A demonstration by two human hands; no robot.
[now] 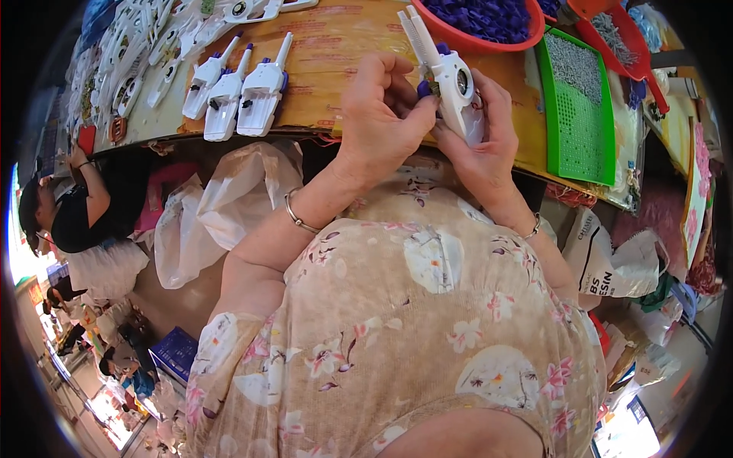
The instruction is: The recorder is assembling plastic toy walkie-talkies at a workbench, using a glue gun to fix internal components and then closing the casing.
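Note:
A white toy walkie-talkie (462, 86) with a round dark speaker is held above the near edge of the table. Its antenna looks split into two halves, and a bit of green circuit board and thin red wires show at its sides. My right hand (489, 141) is wrapped round the lower end of the shell. At the toy's left side my left hand (385, 114) is closed, its thumb and fingertips pinching near a small purple plastic part (424, 88). The curled fingers partly hide that part.
Three white walkie-talkies (259, 99) lie left of my hands, beside a heap of white shells (164, 53). A red bowl (534, 34) of purple parts stands beyond. Right are a green tray (584, 164) of screws and a red scoop (645, 65). Another person (84, 183) sits at left.

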